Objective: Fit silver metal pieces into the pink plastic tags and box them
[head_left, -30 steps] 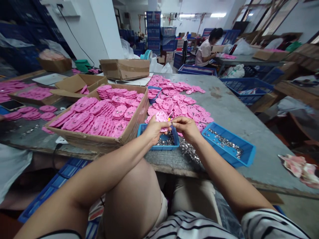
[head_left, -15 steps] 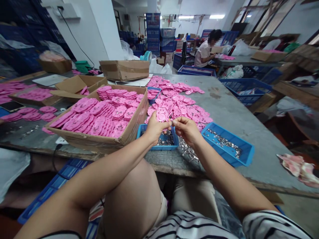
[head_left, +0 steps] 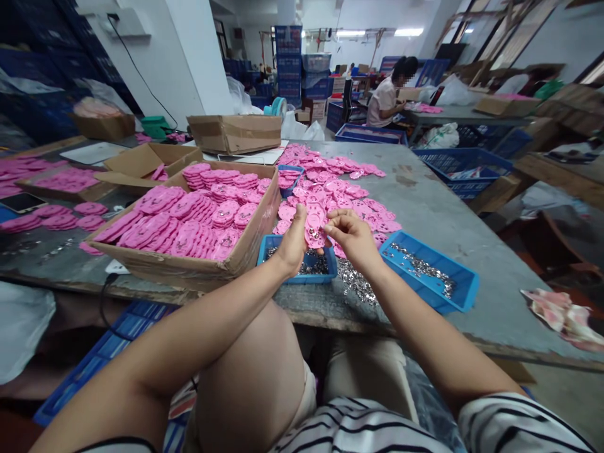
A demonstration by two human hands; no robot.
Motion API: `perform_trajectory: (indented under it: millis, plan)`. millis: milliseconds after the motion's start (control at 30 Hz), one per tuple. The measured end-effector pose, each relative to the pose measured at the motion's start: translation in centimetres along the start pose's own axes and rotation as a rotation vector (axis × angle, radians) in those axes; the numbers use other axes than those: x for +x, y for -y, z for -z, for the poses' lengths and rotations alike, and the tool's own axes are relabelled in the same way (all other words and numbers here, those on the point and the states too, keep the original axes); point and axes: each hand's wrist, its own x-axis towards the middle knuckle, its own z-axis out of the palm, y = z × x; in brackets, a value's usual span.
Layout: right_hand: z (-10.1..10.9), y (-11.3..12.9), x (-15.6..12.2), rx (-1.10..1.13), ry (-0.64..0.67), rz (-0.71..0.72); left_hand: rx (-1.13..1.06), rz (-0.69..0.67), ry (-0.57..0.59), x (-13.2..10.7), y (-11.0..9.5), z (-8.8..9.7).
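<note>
My left hand (head_left: pixel 293 242) grips a flat pink plastic piece (head_left: pixel 314 220) with a scalloped outline, thumb along its left side. Small shiny metal bits show on the lower part of that piece. At its right edge, the fingers of my right hand (head_left: pixel 348 231) are pinched together; whatever lies between them is too small to make out. Just below both hands sits a blue tray (head_left: pixel 302 279) with small metal parts. Loose metal parts (head_left: pixel 357 284) lie heaped to its right, and a second blue tray (head_left: pixel 455 302) holds more of them.
A cardboard box (head_left: pixel 189 272) packed with stacked pink pieces stands at left. More pink pieces (head_left: pixel 349 189) are heaped behind my hands, around a small blue basket (head_left: pixel 289 182). A crumpled cloth (head_left: pixel 561 314) lies at the table's right edge. A co-worker (head_left: pixel 384 100) sits farther back.
My left thumb has lifted off the lower part of the pink piece to its left side. My right fingers have shifted slightly and now meet the piece's right edge.
</note>
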Motion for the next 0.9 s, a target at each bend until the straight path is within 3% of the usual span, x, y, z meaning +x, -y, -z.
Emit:
perform_trajectory:
  millis: [533,700,800,900]
  plan:
    - [0.2,0.2,0.1,-0.148,0.092,0.059,0.032,0.017,-0.024,-0.4,-0.5,-0.6]
    - [-0.3,0.1,-0.2,-0.255,-0.008,0.141,0.019,0.036,-0.045,-0.6,-0.6,-0.5]
    - [-0.8,-0.3,-0.3,-0.17,-0.013,0.045,-0.018,0.09,-0.01,-0.4,-0.7,-0.3]
    - [-0.8,-0.7,-0.6,0.097,-0.005,-0.094,-0.022,0.123,0.015,-0.2,-0.8,-0.2]
